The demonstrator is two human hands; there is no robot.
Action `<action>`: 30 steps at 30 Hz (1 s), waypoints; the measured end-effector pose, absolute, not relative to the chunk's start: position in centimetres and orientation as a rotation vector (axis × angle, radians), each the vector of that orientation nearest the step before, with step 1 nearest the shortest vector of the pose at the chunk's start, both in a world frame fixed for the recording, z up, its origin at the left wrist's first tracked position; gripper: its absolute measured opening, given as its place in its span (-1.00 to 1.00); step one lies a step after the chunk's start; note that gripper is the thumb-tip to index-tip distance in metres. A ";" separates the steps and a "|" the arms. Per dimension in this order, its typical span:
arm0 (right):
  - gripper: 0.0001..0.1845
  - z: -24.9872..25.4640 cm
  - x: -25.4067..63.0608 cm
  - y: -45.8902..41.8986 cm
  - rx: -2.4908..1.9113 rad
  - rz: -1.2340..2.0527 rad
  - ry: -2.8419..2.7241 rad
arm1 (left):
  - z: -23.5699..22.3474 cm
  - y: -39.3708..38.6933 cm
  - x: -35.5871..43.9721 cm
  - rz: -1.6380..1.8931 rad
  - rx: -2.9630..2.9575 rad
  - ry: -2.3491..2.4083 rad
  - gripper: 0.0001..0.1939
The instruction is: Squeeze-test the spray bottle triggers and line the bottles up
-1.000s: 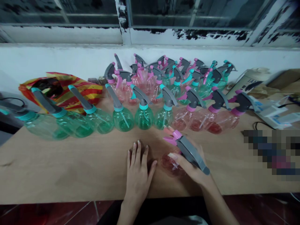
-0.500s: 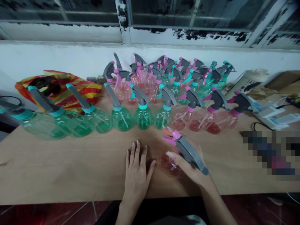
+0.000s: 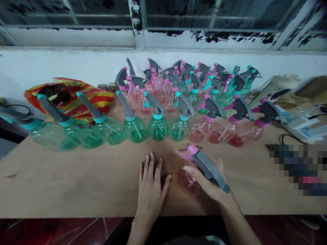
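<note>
My right hand (image 3: 206, 180) is wrapped round a pink spray bottle (image 3: 186, 177) with a grey and pink trigger head, near the front of the table. Part of that bottle is hidden behind the hand. To its left, my left hand (image 3: 151, 180) lies flat on the wooden table (image 3: 76, 183), fingers spread and holding nothing. Beyond both hands runs a row of spray bottles. Several have green bodies with turquoise collars, such as the green spray bottle (image 3: 135, 131); the pink spray bottles (image 3: 199, 131) stand at the row's right end.
Behind the row, more pink and green spray bottles (image 3: 158, 92) crowd against the wall. A red and yellow striped bag (image 3: 84, 98) lies at the back left. At the right are a pale jug-like container (image 3: 278, 86), white boxes (image 3: 304, 126) and a blurred-out dark object (image 3: 293, 166).
The whole view has shifted slightly, so things sit a little further right. Both hands keep nearly the same pose, the right one still round the pink spray bottle.
</note>
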State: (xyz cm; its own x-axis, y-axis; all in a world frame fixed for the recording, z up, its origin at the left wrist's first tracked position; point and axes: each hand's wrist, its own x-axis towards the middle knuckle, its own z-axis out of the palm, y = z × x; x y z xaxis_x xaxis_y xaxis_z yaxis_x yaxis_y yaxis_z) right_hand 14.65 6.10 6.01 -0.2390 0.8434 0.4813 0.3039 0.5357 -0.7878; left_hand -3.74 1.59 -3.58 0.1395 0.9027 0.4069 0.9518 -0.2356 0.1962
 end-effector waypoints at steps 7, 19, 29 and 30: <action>-0.96 6.2 14.6 6.2 -0.934 0.656 -1.819 | -3.6 1.6 -3.8 -0.682 -2.282 -1.876 -0.50; -0.61 5.6 14.8 5.5 -0.941 0.728 -1.784 | -3.2 1.6 -3.8 -0.669 -2.302 -1.879 -0.49; -0.56 5.8 14.7 5.5 -0.935 0.760 -1.781 | -3.2 1.6 -3.7 -0.672 -2.304 -1.888 -0.50; -0.55 5.8 14.7 5.5 -0.935 0.763 -1.780 | -3.2 1.6 -3.7 -0.672 -2.304 -1.888 -0.50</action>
State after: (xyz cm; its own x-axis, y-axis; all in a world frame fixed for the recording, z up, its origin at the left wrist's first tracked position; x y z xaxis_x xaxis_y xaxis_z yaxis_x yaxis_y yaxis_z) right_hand 14.72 5.53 5.84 -0.2555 0.8538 0.4537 0.2601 0.5126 -0.8183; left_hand -3.74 1.62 -3.24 0.1402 0.9118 0.3860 0.9506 -0.2330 0.2050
